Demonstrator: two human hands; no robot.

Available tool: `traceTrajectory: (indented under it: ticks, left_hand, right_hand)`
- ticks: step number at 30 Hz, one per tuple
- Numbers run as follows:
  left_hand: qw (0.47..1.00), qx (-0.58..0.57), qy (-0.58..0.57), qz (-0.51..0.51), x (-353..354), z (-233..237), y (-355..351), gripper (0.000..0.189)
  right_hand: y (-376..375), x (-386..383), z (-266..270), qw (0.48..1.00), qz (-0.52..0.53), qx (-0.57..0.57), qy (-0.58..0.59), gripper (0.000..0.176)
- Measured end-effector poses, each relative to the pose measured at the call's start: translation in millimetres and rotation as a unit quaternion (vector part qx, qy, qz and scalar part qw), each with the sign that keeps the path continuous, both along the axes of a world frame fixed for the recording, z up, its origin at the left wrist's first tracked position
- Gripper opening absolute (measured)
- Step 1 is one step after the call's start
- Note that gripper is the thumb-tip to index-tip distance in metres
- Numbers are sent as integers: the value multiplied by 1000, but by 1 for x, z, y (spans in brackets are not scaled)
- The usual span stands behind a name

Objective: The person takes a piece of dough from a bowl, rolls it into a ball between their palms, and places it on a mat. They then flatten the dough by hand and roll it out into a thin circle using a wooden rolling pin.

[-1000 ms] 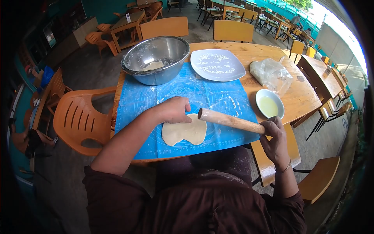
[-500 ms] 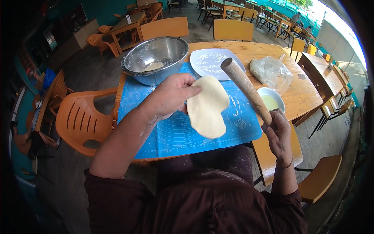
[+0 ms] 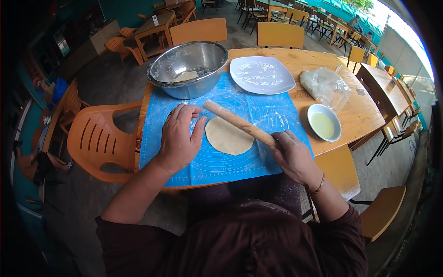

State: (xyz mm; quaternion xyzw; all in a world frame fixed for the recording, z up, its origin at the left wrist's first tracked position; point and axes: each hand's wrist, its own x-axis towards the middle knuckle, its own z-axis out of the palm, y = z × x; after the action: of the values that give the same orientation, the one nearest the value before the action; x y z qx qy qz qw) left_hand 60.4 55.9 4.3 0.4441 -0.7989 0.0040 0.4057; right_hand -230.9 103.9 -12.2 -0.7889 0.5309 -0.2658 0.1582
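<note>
A flat, roundish piece of dough (image 3: 228, 138) lies on the blue printed mat (image 3: 198, 168). Over its upper edge slants a wooden rolling pin (image 3: 240, 123), its right end gripped in my right hand (image 3: 295, 157). Just left of the dough is my left hand (image 3: 180, 136), empty, with its fingers and thumb apart near the pin's free end. Whether the pin touches the dough is hard to tell.
Behind the mat stand a steel bowl (image 3: 198, 85) with some dough inside and a floured white plate (image 3: 263, 87). To the right are a plastic bag (image 3: 325, 85) and a small bowl of pale yellow liquid (image 3: 324, 122). An orange chair (image 3: 104, 141) stands at the left.
The dough, earlier held up in my left hand, now lies on the mat, let go. My right hand has brought the rolling pin left and down over it.
</note>
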Motion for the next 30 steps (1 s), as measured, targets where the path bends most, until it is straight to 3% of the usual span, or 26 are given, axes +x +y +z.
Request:
traceTrajectory:
  ticks: [4,7,9,12,23,30]
  left_hand:
    - [997,-21,-61,-38,4,1,-1,27]
    - [990,-14,-120,-67,9,-14,-12,41]
    - [976,76,-181,-97,10,-29,-19,62]
    - [949,167,-241,-115,5,-43,-25,72]
    - [897,305,-316,-55,-26,-21,-50,77]
    - [857,374,-355,-9,-50,-1,-61,71]
  right_hand:
    - [-3,27,-4,999,38,-1,16,24]
    - [-3,39,-15,997,42,-58,39,24]
    - [-2,45,-25,996,29,-69,54,23]
    - [-2,49,-28,989,21,-111,94,21]
    - [-9,49,-22,972,7,-144,186,33]
    - [-13,44,-32,968,-44,-139,206,51]
